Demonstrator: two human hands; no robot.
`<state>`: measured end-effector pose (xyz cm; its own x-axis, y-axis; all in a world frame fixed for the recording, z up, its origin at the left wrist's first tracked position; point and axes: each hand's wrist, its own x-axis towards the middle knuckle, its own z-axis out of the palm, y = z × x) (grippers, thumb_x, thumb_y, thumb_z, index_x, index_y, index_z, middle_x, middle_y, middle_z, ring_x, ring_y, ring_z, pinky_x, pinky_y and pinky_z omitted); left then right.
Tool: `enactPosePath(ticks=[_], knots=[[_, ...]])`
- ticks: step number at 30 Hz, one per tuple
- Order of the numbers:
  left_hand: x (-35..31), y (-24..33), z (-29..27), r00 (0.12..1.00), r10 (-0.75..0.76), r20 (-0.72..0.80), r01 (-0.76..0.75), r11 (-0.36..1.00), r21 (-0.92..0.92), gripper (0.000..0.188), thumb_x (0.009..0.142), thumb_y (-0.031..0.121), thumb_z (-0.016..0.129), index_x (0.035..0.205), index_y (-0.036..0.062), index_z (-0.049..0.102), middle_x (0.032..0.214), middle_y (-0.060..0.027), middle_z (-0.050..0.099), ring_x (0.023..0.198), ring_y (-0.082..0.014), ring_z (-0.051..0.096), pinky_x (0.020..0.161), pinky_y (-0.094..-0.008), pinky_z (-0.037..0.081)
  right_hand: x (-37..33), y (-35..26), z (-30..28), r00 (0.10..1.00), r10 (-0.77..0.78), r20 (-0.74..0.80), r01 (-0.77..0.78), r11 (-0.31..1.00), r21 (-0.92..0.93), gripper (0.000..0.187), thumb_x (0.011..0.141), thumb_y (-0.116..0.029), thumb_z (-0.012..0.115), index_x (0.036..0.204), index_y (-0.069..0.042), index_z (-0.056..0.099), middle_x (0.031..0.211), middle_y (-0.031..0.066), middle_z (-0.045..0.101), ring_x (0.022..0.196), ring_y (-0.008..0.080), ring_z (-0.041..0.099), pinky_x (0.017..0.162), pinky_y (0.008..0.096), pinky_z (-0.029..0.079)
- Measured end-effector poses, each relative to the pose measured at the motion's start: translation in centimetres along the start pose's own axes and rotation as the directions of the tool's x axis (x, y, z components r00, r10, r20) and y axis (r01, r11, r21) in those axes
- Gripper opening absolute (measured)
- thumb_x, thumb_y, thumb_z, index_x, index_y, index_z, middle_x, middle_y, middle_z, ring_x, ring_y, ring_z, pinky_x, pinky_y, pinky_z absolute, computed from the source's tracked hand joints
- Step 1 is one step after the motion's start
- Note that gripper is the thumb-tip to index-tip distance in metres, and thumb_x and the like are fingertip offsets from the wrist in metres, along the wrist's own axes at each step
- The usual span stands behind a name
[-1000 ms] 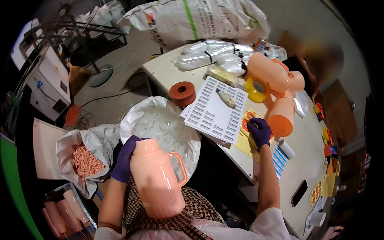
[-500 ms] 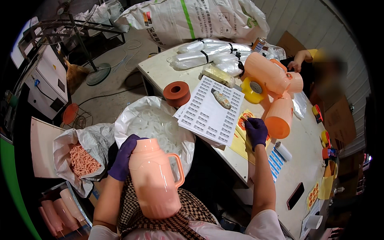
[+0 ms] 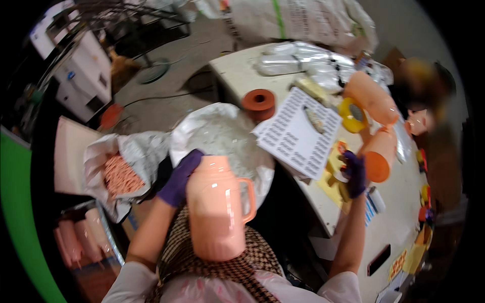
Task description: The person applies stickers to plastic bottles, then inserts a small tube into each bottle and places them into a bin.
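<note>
A peach-coloured plastic jug body (image 3: 214,214) with a side handle stands upright against my checked apron. My left hand (image 3: 182,177) is closed on its neck from the left, and the handle points right. Over the table, my right hand (image 3: 355,174), in a purple glove like the left, has its fingers bent together above a yellow sticker sheet (image 3: 331,184). A small pale piece shows at those fingertips, too blurred to name. Beside this hand lies another peach jug body (image 3: 379,156). A stack of printed paper (image 3: 298,136) lies to its left.
A white sack of translucent rings (image 3: 184,134) and a sack of peach pieces (image 3: 149,166) stand left of the table (image 3: 235,65). A brown tape roll (image 3: 258,104), yellow tape (image 3: 352,115) and clear plastic bundles (image 3: 318,63) lie on it. A phone (image 3: 379,260) rests near the front. Someone sits beyond.
My view has swung, shifting the scene right. My right hand has lifted and turned slightly at the sticker sheet, with a pale piece now at its fingers. My left hand keeps hold of the jug.
</note>
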<state>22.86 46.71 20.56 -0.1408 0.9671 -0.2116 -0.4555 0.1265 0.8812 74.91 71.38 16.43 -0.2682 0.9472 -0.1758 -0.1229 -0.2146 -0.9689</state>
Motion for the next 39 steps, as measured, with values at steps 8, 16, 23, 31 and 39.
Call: enactPosePath(ticks=[8,16,23,31,39], knots=[[1.2,-2.6,-4.6,0.986,0.084,0.145,-0.067,0.991,-0.117,0.031,0.106,0.032,0.047,0.111,0.0051,0.060,0.105,-0.0035,0.064,0.094,-0.0101,0.060,0.086,-0.0288,0.051,-8.7,-7.2,13.0,0.924,-0.284,0.255,0.330,0.930,-0.161,0.038,0.091,0.000,0.057,0.129,-0.001,0.057,0.100,0.0075,0.064,0.092,0.0177,0.063,0.084,0.0305,0.052],[1.5,-2.1,-1.3,0.999,0.026,0.028,-0.025,0.999,-0.046,0.022,0.103,0.028,0.053,0.090,0.0115,0.056,0.088,0.0047,0.051,0.083,-0.0047,0.046,0.079,-0.0234,0.044,-15.0,-2.4,33.1,0.846,0.165,0.506,-0.038,0.967,-0.251,0.082,0.085,-0.004,0.076,0.154,-0.001,0.033,0.082,0.0000,0.065,0.077,0.0042,0.058,0.079,0.0234,0.050],[0.2,-1.1,-2.1,0.996,0.087,0.036,-0.088,0.996,0.009,0.020,0.103,0.025,0.053,0.090,0.0101,0.055,0.089,0.0037,0.051,0.085,-0.0055,0.046,0.081,-0.0248,0.044,-14.8,-1.1,34.4,0.801,0.176,0.572,0.010,0.952,-0.307,0.082,0.086,-0.007,0.076,0.155,-0.002,0.032,0.078,-0.0015,0.064,0.077,0.0031,0.059,0.083,0.0235,0.049],[-0.2,-3.0,-3.8,0.985,-0.054,-0.165,0.055,0.999,0.002,0.038,0.104,0.027,0.053,0.132,0.0017,0.057,0.130,-0.0032,0.057,0.119,-0.0115,0.049,0.106,-0.0292,0.039,-13.2,-1.0,31.5,0.804,-0.382,0.456,0.586,0.379,-0.716,0.086,0.076,-0.031,0.084,0.147,-0.004,0.044,0.117,0.0216,0.061,0.096,0.0377,0.059,0.086,0.0438,0.048],[-0.3,-2.1,-3.2,0.988,-0.043,-0.147,0.016,0.984,-0.176,0.022,0.105,0.025,0.052,0.089,0.0100,0.053,0.092,0.0031,0.053,0.087,-0.0063,0.051,0.083,-0.0269,0.048,1.7,-6.3,8.4,0.799,-0.593,-0.103,0.085,0.281,-0.956,0.040,0.094,-0.030,0.064,0.124,-0.003,0.064,0.117,0.0187,0.066,0.106,0.0347,0.064,0.093,0.0402,0.049]])
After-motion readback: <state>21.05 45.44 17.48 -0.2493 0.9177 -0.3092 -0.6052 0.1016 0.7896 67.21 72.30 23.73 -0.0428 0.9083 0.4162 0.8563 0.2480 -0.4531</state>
